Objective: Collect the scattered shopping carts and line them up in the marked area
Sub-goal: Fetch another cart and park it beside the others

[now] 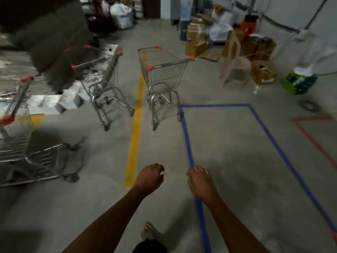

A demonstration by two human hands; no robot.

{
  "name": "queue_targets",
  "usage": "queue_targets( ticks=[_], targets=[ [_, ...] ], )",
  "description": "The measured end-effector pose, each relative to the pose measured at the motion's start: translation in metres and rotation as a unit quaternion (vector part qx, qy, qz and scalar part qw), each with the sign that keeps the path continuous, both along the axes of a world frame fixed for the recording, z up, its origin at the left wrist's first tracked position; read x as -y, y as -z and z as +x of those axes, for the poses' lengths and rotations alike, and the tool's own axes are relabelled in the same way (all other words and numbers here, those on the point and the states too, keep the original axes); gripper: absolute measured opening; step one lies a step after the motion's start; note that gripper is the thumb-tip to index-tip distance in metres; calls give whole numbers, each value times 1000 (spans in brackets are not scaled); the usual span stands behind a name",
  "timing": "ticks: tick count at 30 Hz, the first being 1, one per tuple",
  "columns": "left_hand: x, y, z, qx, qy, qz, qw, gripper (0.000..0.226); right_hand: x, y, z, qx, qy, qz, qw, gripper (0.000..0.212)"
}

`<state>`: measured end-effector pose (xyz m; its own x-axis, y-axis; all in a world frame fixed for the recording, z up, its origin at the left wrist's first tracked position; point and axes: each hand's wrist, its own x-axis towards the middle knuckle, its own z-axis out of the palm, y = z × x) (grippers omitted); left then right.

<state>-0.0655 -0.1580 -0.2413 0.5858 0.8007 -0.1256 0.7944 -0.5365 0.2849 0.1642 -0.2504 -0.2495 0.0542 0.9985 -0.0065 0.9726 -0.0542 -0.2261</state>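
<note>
- Left hand (150,178) and right hand (200,179) out in front, both holding nothing, fingers loosely curled.
- Middle cart (164,77) stands upright just outside the blue tape rectangle (187,143), between it and the yellow floor line (135,136).
- Second cart (102,84) left of the yellow line, angled.
- Third cart (20,143) at far left, blurred.
- Cardboard boxes (197,42) and a plastic chair (235,64) behind the rectangle.
</note>
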Motion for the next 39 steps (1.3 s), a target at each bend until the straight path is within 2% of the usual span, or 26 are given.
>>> queue_targets(
  ticks=[6, 11, 19, 34, 39],
  targets=[
    [-89, 4, -45, 27, -76, 8, 997, 31, -123, -1, -34, -9, -50, 7, 999, 21],
    [-172, -10, -36, 63, -103, 11, 993, 30, -210, -9, -34, 5, -43, -2, 999, 24],
    [-309, -16, 30, 120, -119, 22, 985, 30, -360, -16, 2, 7, -37, 8, 999, 26],
    [-636, -41, 174, 117, -172, 51, 977, 36, -697, -45, 154, 35, -60, 26, 997, 26],
    [-736, -41, 210, 92, -156, 56, 982, 43, -797, -51, 186, 35, -60, 29, 997, 30]
  ],
)
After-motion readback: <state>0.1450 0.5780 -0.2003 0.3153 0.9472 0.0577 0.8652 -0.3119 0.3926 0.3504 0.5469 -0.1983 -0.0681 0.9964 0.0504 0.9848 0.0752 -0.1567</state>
